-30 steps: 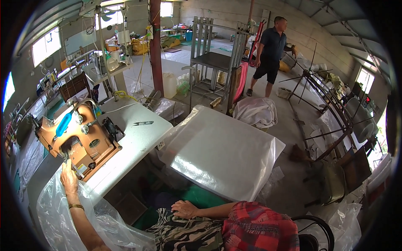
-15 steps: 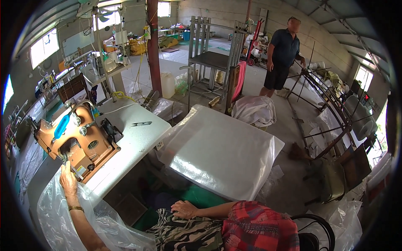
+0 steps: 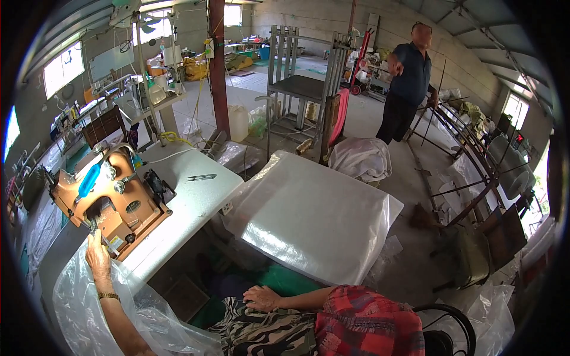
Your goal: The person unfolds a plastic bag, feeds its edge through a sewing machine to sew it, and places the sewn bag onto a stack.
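My left hand (image 3: 98, 255) lies with its fingers stretched out on a clear plastic sheet (image 3: 74, 302), fingertips right at the foot of an orange sewing machine (image 3: 113, 202). The machine stands on a white table (image 3: 190, 204). A gold bracelet sits on that wrist. My right hand (image 3: 261, 298) rests flat on my lap over patterned trousers (image 3: 261, 332), holding nothing. Its sleeve is red plaid.
A stack of clear plastic bags (image 3: 314, 216) lies on a surface to the right of the table. Small metal snips (image 3: 202, 177) lie on the table's far part. Another person (image 3: 409, 77) stands at the back near metal racks (image 3: 297, 83). A chair back (image 3: 445, 332) is at lower right.
The person at the back has stepped nearer and to the right. My two hands stay almost where they were.
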A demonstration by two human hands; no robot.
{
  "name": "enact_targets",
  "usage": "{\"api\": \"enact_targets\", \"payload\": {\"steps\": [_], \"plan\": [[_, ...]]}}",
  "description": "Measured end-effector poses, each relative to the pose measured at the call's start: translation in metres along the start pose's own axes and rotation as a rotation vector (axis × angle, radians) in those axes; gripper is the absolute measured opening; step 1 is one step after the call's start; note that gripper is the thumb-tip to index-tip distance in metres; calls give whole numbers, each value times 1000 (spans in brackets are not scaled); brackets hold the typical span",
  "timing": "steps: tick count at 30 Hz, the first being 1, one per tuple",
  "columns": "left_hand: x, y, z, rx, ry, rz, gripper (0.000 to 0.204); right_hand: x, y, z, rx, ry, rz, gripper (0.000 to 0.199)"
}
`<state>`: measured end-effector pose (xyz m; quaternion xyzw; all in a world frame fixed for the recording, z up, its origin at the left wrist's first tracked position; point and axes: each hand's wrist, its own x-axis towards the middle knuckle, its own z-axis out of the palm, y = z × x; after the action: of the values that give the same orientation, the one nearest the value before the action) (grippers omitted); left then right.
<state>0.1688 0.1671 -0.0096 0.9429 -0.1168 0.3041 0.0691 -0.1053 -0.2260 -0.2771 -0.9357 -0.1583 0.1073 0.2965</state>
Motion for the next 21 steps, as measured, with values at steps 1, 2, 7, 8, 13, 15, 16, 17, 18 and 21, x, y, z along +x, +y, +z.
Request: {"api": "enact_targets", "payload": {"steps": [1,2,7,8,13,15,16,17,18,21], "plan": [[0,0,0,0,0,0,42,-1,-3,-3,-1,0,-3,39],[1,0,-1,-12,-21,-9,42,-1,-4,-5,-3,0,-5,38],[1,4,-1,-17,-11,-24,42,-3,-2,-3,-14,17,-12,38],[1,2,-1,-21,-7,-4,42,-3,-2,-4,-14,7,-7,37],[-1,-3,-1,-32,4,6,41,-2,-3,-3,-2,3,-16,39],[3,7,1,-21,-1,-14,34,-3,1,-2,-6,11,-14,40],[2,7,1,-16,20,-1,34,-4,1,-2,-5,12,-21,40],[2,6,0,-15,21,-1,34,-4,1,-2,-4,12,-27,41],[1,5,-1,-25,20,2,34,-3,1,-1,-5,13,-28,41],[0,6,-3,-38,25,9,35,-2,-1,-5,12,-16,-12,42]]}}
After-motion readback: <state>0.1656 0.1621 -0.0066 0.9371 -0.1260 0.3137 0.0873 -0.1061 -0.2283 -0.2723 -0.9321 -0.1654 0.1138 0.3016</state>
